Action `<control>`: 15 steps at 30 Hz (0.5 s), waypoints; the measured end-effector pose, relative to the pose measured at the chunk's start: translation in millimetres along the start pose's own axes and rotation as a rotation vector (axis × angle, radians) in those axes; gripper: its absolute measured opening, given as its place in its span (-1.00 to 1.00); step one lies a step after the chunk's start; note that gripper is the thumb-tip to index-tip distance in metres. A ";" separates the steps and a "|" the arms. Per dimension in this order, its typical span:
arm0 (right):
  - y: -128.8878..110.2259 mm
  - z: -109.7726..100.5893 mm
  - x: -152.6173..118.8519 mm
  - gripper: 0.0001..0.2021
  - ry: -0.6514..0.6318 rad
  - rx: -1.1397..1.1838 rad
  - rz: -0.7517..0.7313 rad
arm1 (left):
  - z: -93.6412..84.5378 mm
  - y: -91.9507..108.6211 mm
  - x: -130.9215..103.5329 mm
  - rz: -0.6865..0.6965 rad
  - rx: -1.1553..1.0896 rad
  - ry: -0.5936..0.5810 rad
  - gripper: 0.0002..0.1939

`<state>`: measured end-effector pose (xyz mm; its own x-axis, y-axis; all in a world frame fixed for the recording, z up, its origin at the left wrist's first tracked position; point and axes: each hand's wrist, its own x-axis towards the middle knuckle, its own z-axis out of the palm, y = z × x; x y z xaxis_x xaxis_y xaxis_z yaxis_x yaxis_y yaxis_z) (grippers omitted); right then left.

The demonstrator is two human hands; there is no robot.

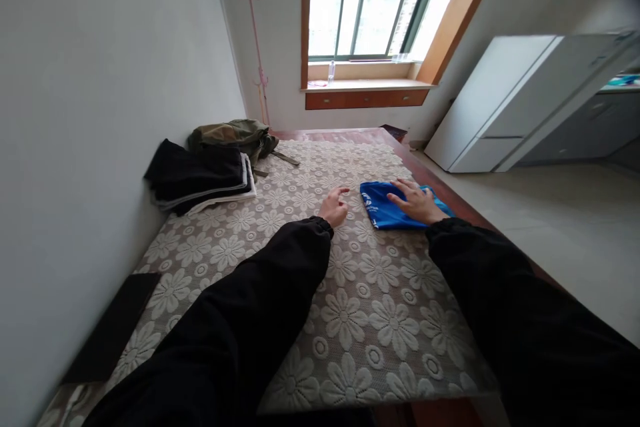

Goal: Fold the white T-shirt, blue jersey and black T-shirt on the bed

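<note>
A folded blue cloth (383, 212) with white print lies near the right edge of the table, on a floral lace tablecloth (345, 317). My right hand (415, 203) rests on top of it, fingers spread and lying flat. To the left of the cloth, my left hand (335, 207) is just above or on the tablecloth, apart from the blue cloth. Its index finger points toward the right and the other fingers are partly curled, with nothing seen in them.
A stack of folded dark clothes (200, 173) and an olive backpack (233, 137) lie at the back left by the wall. A flat black item (113, 327) is at the near left. Beyond are a pink coat stand (254, 20) and a white refrigerator (493, 100).
</note>
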<state>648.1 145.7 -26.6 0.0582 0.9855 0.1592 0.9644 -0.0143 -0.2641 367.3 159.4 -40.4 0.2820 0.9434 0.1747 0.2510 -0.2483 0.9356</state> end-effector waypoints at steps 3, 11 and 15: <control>-27.4 25.0 -3.2 -0.24 -0.091 -0.108 -0.008 | -66.4 0.1 -0.7 0.063 0.154 0.111 -0.57; -30.4 43.3 -8.1 -0.15 -0.153 -0.194 -0.025 | -266.7 -11.7 -18.3 -0.034 0.858 0.479 -0.41; -30.8 41.1 -7.0 -0.14 -0.168 -0.197 -0.017 | -294.0 -21.9 -21.5 -0.121 0.929 0.409 -0.46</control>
<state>607.4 146.2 -58.7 0.0136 0.9999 -0.0025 0.9975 -0.0137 -0.0694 83.6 209.2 25.6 -0.0873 0.9330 0.3491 0.9249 -0.0543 0.3764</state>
